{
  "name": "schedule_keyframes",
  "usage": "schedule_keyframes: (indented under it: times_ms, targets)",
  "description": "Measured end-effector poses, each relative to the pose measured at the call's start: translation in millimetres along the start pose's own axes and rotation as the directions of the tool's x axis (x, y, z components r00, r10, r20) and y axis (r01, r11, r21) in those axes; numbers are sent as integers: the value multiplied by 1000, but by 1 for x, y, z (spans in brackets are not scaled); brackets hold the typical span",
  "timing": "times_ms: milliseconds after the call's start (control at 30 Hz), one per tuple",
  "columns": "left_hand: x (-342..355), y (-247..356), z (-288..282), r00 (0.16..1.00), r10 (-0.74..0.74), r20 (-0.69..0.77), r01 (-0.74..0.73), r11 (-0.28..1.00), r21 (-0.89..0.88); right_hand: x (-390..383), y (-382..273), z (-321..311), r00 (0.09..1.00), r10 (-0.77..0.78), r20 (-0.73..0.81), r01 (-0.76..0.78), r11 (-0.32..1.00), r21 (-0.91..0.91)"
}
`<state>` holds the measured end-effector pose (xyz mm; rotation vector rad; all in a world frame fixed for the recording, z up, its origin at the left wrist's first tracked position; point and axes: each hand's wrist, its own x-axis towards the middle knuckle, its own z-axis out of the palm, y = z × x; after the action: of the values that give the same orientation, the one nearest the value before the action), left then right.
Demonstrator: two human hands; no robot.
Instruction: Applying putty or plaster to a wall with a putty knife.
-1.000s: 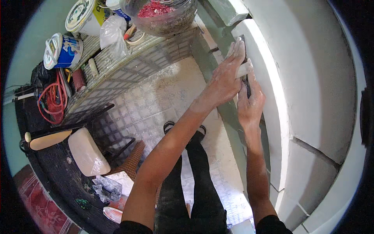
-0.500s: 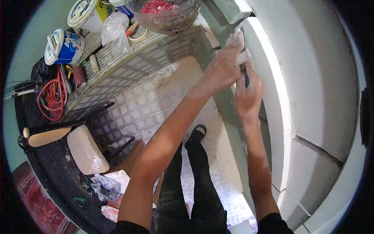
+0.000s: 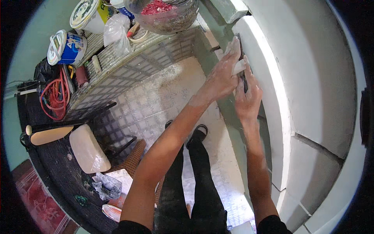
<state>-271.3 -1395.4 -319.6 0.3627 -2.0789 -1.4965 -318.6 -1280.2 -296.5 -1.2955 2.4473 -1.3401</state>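
Both my hands are pressed to the outer edge of a curved white wall panel [image 3: 269, 66], working a narrow, dark, flat-edged tool [image 3: 245, 82] against it. My left hand [image 3: 225, 76], dusted white, has its fingers along the tool's upper part. A white piece [image 3: 238, 67] shows at the left thumb; whether it is a wrapping or a separate thing is unclear. Lower down, my right hand [image 3: 248, 97] is closed round the tool's near end. Fingers and panel edge hide most of the tool, so its exact kind does not show.
A tiled ledge [image 3: 136, 64] at the left carries a blue-and-white bucket [image 3: 68, 47], a clear bowl with red bits [image 3: 163, 19] and a tape roll [image 3: 139, 37]. Below are coiled red hose [image 3: 54, 97] and a cushioned chair [image 3: 89, 150]. Large white blocks [image 3: 311, 179] stand right.
My hands and the tool have slid slightly down the panel edge, toward me. The view has shifted a little, and a second foot now shows.
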Motion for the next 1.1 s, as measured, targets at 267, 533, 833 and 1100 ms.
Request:
schedule_keyframes:
  times_ms: [267, 533, 833, 1100]
  targets:
    - [7, -5, -1, 999, -25, 22, 24, 999, 36, -6, 3, 8, 1000, 19, -18, -20, 997, -71]
    - [36, 1, -30, 991, -97, 96, 96, 995, 15, 29, 8, 25, 999, -27, -20, 25, 995, -98]
    - [6, 11, -13, 999, -38, 27, 40, 997, -59, 6, -5, 7, 1000, -20, 0, 20, 1000, -8]
    - [18, -6, -15, 996, 72, 60, -76, 995, 61, 9, -4, 18, 997, 21, -72, -17, 998, 54]
